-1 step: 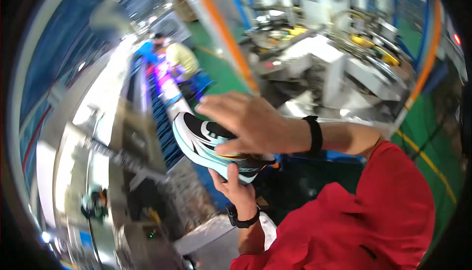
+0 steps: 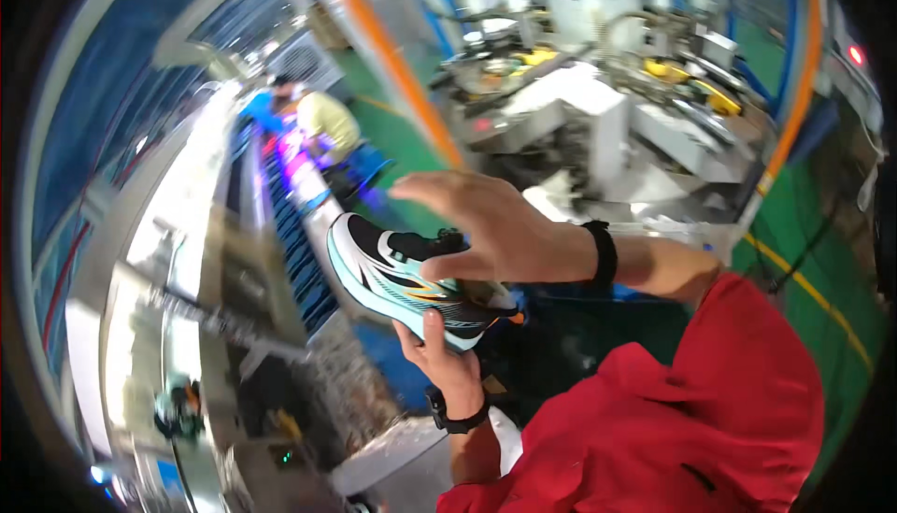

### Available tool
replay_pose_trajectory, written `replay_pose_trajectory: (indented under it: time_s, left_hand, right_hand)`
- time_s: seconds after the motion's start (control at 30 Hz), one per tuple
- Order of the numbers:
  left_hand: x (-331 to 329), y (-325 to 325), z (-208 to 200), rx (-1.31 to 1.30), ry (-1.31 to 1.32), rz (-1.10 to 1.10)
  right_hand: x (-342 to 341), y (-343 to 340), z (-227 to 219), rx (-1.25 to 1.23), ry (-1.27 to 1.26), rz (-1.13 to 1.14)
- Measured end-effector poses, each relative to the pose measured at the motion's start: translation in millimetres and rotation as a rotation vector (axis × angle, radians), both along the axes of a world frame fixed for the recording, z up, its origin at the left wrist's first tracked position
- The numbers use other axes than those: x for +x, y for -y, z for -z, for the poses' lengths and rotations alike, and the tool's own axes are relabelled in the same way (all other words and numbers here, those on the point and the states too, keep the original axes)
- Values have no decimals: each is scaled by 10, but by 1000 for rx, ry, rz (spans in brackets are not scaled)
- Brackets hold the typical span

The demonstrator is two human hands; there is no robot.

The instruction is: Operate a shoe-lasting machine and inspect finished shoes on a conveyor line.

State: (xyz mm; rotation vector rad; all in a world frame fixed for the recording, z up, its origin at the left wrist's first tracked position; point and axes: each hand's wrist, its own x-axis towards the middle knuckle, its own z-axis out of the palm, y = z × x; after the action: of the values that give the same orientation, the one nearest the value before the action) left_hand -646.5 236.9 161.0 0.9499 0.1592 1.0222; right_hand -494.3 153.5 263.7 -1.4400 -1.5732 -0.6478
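Observation:
A running shoe [image 2: 402, 279] with black, white and orange upper and a pale mint sole is held up in front of me, toe toward the upper left. My left hand [image 2: 439, 359] grips it from below near the heel, thumb along the side of the sole. Over the shoe's opening is my right hand [image 2: 505, 233], fingers stretched out and thumb apart. That thumb overlaps the upper; whether it touches cannot be told. Part of the shoe's collar is hidden behind the right hand.
A long conveyor line [image 2: 290, 261] with dark rollers runs away at left, where a person in a yellow top [image 2: 327, 125] sits beside it. Machinery with white panels [image 2: 607, 139] stands at the back right, framed by orange posts [image 2: 388, 55]. A blue bin edge [image 2: 388, 363] lies below the shoe.
My right hand has lifted slightly away from the shoe, so more of its laces and opening show. The surroundings have shifted a little to the left in view. My left hand keeps its grip.

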Motion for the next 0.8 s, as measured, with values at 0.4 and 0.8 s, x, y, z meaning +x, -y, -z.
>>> replay_pose_trajectory:
  time_s: [0.4,0.8]
  left_hand:
    - [2436,2175,197,364,-458,697]
    - [5720,2645,1189,1096,-816,372]
  right_hand:
    - [1601,2943,1534,272,-1251,200]
    - [2088,4657,1528,667,-1228,869]
